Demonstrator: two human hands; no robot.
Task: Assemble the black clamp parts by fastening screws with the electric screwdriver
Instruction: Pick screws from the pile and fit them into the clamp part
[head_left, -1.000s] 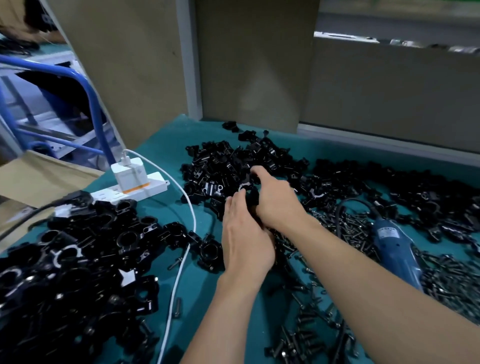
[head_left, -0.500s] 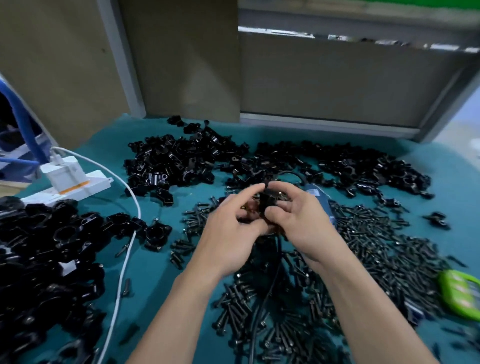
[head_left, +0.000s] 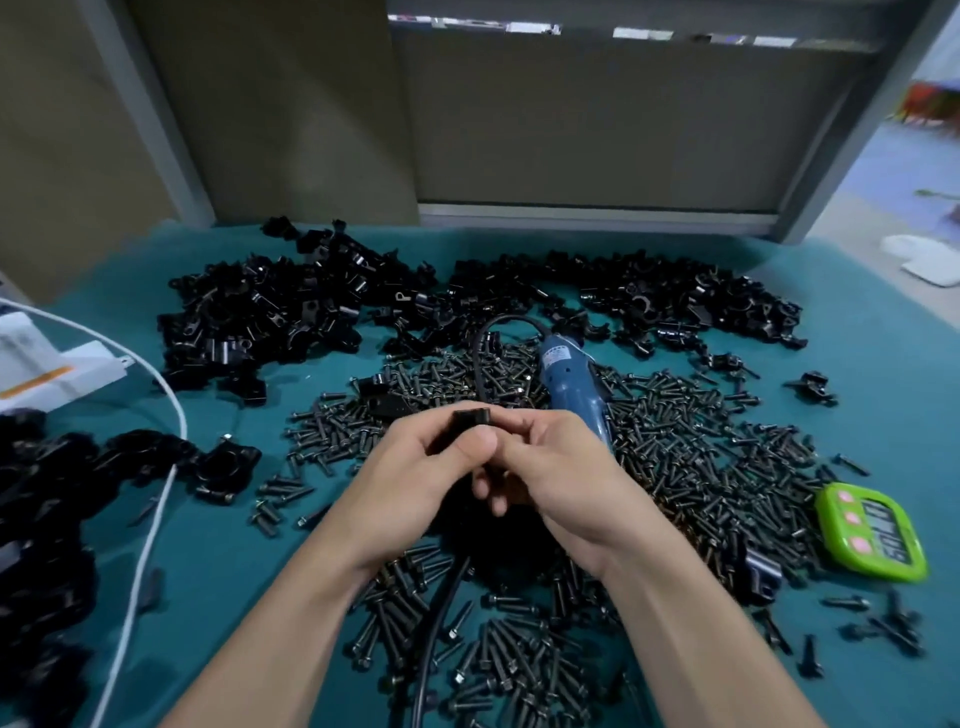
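Both hands meet over the middle of the teal table. My left hand (head_left: 415, 480) and my right hand (head_left: 558, 480) together pinch a small black clamp part (head_left: 471, 420), which sticks up between the fingertips; most of it is hidden by the fingers. The blue electric screwdriver (head_left: 571, 382) lies on the table just beyond my right hand, its black cord (head_left: 488, 338) looping back behind it. Black screws (head_left: 691, 447) are spread thickly under and around both hands. Loose black clamp parts (head_left: 270, 317) are heaped at the back of the table.
A second heap of black clamp pieces (head_left: 47, 514) fills the left edge. A white power strip (head_left: 47, 364) with a white cable (head_left: 150, 499) sits at the far left. A green timer (head_left: 872, 530) lies at the right. Beige panels wall off the back.
The hands left the clamp heap at the back left, came to the table's middle with a clamp part, and now hold it lower and nearer. The view swung right, bringing the timer in.
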